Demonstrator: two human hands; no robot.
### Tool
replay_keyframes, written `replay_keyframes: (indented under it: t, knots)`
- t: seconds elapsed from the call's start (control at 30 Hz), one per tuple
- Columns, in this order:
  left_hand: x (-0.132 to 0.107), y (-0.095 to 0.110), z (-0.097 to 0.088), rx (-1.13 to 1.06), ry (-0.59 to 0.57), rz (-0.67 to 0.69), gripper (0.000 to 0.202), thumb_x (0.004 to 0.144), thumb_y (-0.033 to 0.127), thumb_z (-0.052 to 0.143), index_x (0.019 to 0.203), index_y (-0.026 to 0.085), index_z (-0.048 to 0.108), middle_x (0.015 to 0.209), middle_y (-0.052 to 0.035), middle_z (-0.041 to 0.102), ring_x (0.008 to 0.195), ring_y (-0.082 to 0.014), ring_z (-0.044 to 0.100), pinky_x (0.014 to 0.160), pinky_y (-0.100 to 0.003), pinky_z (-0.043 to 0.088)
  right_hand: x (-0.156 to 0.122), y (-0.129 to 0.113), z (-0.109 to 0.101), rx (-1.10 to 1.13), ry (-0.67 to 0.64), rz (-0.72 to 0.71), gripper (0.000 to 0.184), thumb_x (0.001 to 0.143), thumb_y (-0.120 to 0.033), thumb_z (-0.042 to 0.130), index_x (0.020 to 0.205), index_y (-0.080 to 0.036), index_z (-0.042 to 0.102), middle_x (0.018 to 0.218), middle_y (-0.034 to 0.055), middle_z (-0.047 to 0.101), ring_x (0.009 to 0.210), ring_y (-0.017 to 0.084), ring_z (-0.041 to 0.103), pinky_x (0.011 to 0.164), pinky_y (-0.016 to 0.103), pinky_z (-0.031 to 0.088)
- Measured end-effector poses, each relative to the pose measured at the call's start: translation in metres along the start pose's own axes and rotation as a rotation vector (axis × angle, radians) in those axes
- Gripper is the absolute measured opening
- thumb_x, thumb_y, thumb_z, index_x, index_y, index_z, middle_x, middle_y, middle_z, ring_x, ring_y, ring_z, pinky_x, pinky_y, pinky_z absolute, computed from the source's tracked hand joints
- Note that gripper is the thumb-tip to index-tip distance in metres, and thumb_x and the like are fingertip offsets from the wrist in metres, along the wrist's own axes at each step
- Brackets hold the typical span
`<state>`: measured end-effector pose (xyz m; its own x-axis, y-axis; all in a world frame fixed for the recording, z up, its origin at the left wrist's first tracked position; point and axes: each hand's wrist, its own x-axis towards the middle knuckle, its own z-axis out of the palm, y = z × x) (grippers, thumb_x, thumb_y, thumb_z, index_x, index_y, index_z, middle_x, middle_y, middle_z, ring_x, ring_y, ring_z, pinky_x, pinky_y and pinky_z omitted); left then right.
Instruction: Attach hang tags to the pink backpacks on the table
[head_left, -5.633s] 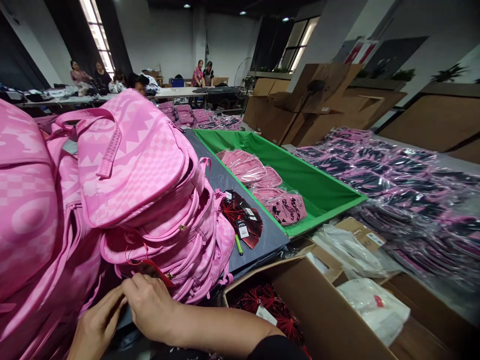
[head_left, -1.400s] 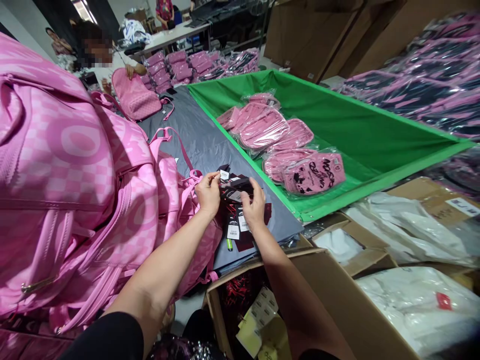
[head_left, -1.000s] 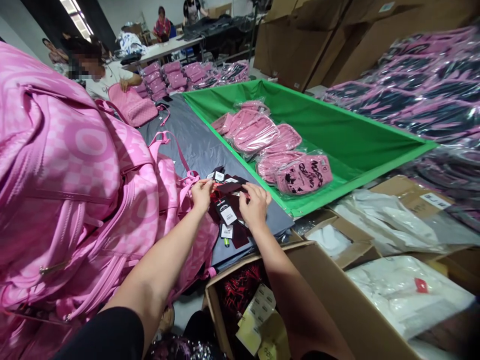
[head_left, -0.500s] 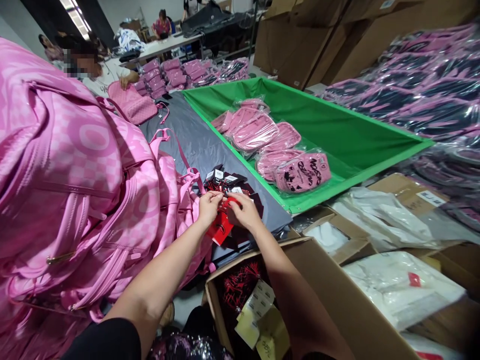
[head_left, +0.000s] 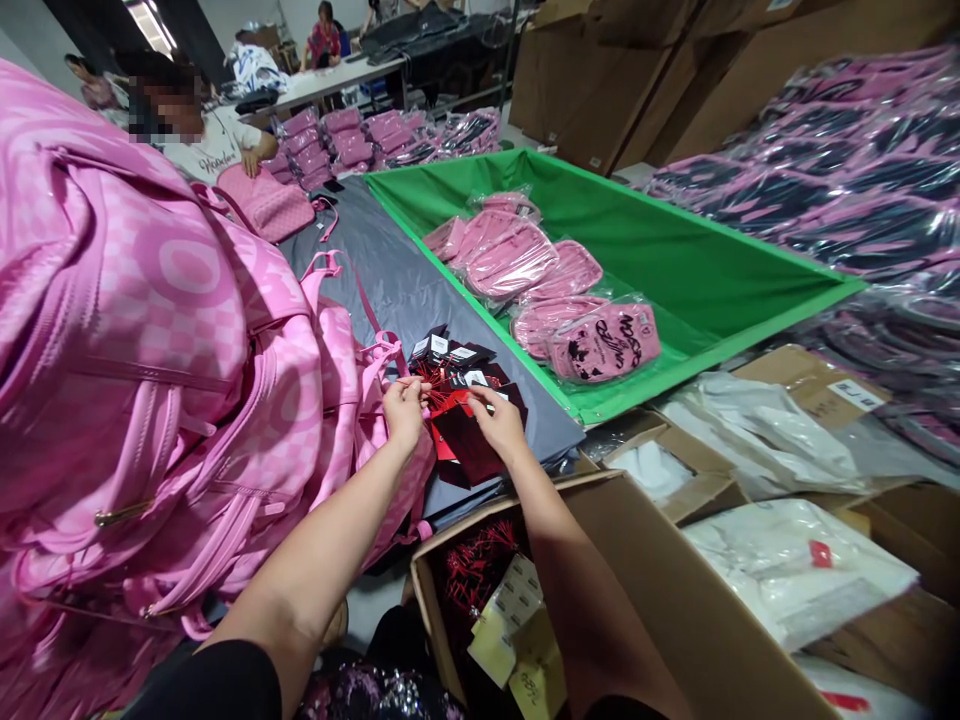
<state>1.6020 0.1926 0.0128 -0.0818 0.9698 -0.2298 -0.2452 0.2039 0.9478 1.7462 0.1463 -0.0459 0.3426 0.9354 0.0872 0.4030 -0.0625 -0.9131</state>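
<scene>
Both my hands work at a small heap of dark red and black hang tags (head_left: 459, 375) lying on the grey table sheet (head_left: 405, 290). My left hand (head_left: 405, 412) pinches the red string of one tag. My right hand (head_left: 496, 424) is closed on the same dark red tag (head_left: 469, 448), which hangs between the two hands. A pile of pink checkered backpacks (head_left: 172, 370) rises just left of my left arm, touching it.
A green fabric bin (head_left: 697, 260) to the right holds several bagged pink pouches (head_left: 600, 345). An open cardboard box (head_left: 660, 600) of red-stringed tags sits below my arms. Bagged goods cover the right side. A person across the table handles a pink bag (head_left: 266, 205).
My hands left the backpack near me and reached to the tag heap. In the last second they lifted one tag, drew it toward me and turned it from its red side to its dark side.
</scene>
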Motion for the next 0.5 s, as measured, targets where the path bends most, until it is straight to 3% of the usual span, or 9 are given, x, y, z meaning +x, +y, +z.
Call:
replay_keyframes:
  t: [0.17,0.33,0.4,0.5]
  knots:
    - [0.001,0.004,0.001,-0.045,-0.023,-0.035,0.004,0.081,0.013,0.057,0.085,0.012,0.058,0.067,-0.0021,0.067,0.055,-0.008,0.06,0.056,-0.019,0.046,-0.019,0.01,0.0,0.131,-0.259,0.184,0.016,0.071,-0.024,0.056,0.08,-0.016,0.067,0.072,0.0025,0.067,0.065,0.016,0.063,0.067,0.029,0.051]
    - [-0.001,0.007,0.001,-0.07,0.0,-0.1,0.005,0.085,0.013,0.054,0.09,0.012,0.056,0.063,0.0005,0.063,0.05,-0.0058,0.057,0.053,-0.017,0.044,-0.042,0.009,0.002,0.116,-0.45,0.279,0.014,0.072,-0.029,0.059,0.077,-0.017,0.065,0.06,0.0,0.062,0.051,0.014,0.061,0.053,0.025,0.049]
    - [-0.001,0.011,0.001,-0.103,-0.004,-0.14,0.008,0.088,0.014,0.049,0.093,0.012,0.055,0.06,0.0024,0.059,0.049,-0.0057,0.055,0.05,-0.016,0.042,-0.043,0.008,-0.001,0.042,-0.38,0.307,0.013,0.073,-0.028,0.058,0.08,-0.019,0.064,0.065,0.0014,0.063,0.058,0.016,0.062,0.059,0.028,0.051]
    - [-0.002,0.019,0.003,-0.179,0.001,-0.243,0.015,0.09,0.01,0.043,0.099,0.013,0.054,0.056,0.0058,0.051,0.043,-0.0045,0.05,0.045,-0.015,0.039,-0.039,0.003,-0.003,-0.116,-0.031,0.221,0.024,0.076,-0.025,0.05,0.096,-0.02,0.062,0.09,0.008,0.066,0.085,0.023,0.063,0.082,0.04,0.049]
